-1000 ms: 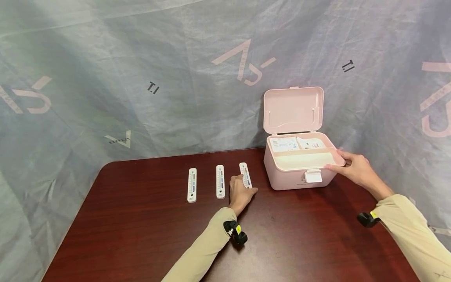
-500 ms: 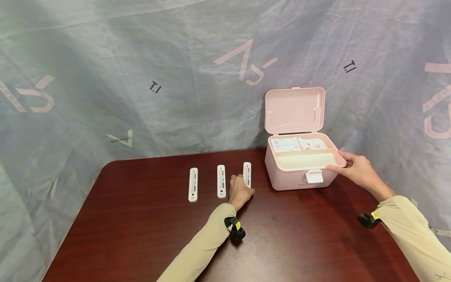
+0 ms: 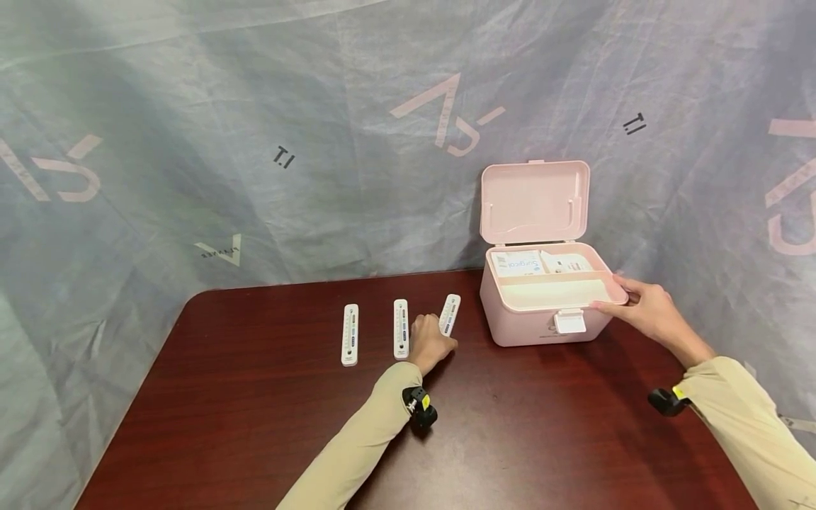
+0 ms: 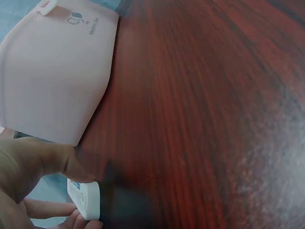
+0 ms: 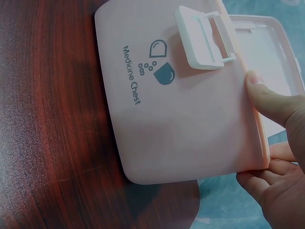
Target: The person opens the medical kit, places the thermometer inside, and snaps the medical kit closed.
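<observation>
My left hand point(image 3: 430, 342) pinches the lower end of a white wall thermometer point(image 3: 450, 312), the rightmost of three on the table. In the left wrist view, thumb and fingers hold the thermometer point(image 4: 86, 198) by its sides, close over the wood. Its top end tilts right in the head view. The other two, a middle thermometer point(image 3: 400, 329) and a left thermometer point(image 3: 349, 334), lie face up and nearly parallel. My right hand point(image 3: 649, 310) grips the right front corner of a pink medicine chest point(image 5: 190, 129), thumb on the rim and fingers round the side.
The chest's lid point(image 3: 535, 202) stands raised at the back. A packet marked Surgical point(image 3: 518, 263) and another white packet point(image 3: 566, 263) lie in its rear compartment. A white latch point(image 3: 569, 321) hangs on its front. Grey printed cloth point(image 3: 319, 142) rises behind the dark red table point(image 3: 255, 397).
The thermometer in my left hand has swung from leaning left to leaning right at its top. The left hand has shifted slightly left, while the right hand keeps its place on the chest.
</observation>
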`<action>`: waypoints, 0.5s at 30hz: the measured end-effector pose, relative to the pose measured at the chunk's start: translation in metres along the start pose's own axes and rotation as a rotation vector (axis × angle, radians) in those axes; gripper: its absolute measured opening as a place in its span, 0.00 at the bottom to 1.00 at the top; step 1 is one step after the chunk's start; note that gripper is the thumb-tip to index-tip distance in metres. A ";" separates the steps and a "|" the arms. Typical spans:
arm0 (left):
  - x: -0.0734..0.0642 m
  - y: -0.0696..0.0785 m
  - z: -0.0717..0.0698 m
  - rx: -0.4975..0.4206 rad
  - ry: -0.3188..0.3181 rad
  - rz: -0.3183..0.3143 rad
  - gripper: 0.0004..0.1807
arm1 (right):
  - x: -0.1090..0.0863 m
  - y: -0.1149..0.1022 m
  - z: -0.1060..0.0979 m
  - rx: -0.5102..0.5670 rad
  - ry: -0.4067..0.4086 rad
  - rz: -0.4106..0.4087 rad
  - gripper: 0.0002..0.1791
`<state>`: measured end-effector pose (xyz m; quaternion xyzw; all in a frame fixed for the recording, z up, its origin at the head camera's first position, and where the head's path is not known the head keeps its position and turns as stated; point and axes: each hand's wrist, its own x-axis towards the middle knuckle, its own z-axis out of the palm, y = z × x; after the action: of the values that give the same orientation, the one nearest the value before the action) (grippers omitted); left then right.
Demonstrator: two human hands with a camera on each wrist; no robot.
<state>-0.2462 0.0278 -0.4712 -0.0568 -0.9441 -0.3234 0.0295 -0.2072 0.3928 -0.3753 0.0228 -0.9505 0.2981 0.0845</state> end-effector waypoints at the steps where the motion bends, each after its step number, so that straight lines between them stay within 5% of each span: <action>1: 0.000 0.000 -0.001 0.001 -0.003 0.001 0.17 | 0.000 0.000 0.000 0.000 -0.002 0.001 0.46; 15: 0.003 -0.005 -0.015 0.012 0.013 0.030 0.15 | 0.001 0.001 -0.001 0.019 0.003 0.004 0.46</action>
<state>-0.2496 0.0153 -0.4618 -0.0686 -0.9448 -0.3176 0.0409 -0.2082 0.3937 -0.3751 0.0212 -0.9475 0.3076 0.0853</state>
